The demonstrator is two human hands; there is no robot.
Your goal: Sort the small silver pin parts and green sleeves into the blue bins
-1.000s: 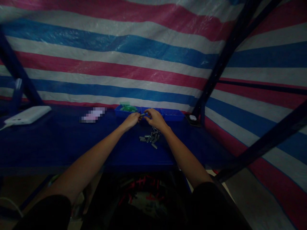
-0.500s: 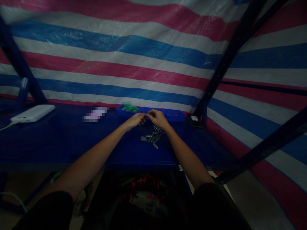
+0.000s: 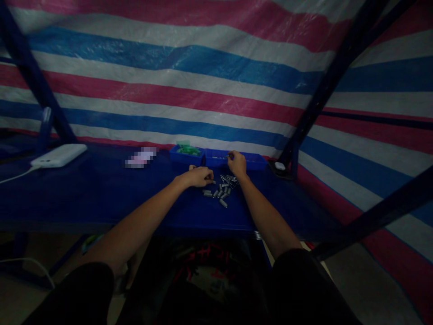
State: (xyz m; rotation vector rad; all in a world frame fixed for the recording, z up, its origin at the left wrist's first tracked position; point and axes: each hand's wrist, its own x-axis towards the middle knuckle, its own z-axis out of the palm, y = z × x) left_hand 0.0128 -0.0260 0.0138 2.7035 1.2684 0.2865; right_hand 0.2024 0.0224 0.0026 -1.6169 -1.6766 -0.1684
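Observation:
My left hand [image 3: 202,176] is low over the table, its fingers curled and closed on a small metal cylinder [image 3: 213,182] that shows at the fingertips. Over the front edge of a long blue tray [image 3: 252,161], my right hand [image 3: 238,164] makes a pinch; what it holds is small, dark and mostly hidden by the fingers. Between the hands and nearer to me lie several short grey metal cylinders [image 3: 223,203]. Just behind them is a loose bunch of thin metal pins [image 3: 230,179], close to my right wrist.
A blue bin [image 3: 185,159] with green plastic pieces [image 3: 188,149] stands left of the tray. A white power bank with a cable [image 3: 60,155] and a blurred pinkish item [image 3: 141,157] lie left. A small white case [image 3: 279,166] sits by the right blue post [image 3: 293,155].
My hands, together before, are now apart. The right has moved right to the tray; the left has come down beside the metal cylinders. The view has shifted slightly.

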